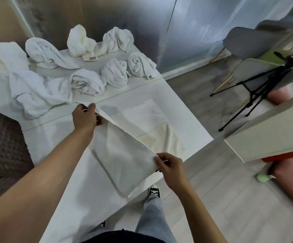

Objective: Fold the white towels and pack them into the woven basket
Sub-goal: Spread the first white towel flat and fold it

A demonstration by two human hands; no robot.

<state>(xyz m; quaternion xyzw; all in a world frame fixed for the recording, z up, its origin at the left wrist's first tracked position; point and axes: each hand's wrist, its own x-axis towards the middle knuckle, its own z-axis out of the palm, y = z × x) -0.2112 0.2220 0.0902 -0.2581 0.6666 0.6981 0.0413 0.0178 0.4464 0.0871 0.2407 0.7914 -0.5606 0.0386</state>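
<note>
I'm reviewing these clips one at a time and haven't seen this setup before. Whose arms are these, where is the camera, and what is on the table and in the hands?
There is no machine here. One wide-angle camera sits on a person's head and looks down at their own bare arms. The left hand and the right hand each pinch one end of the raised edge of a white towel, which hangs down onto the white table. Farther back lie several unfolded towels: a crumpled pile at the left and loosely twisted bundles behind. Off to the right stands a black tripod on the floor. No woven basket can be made out in this view.
</note>
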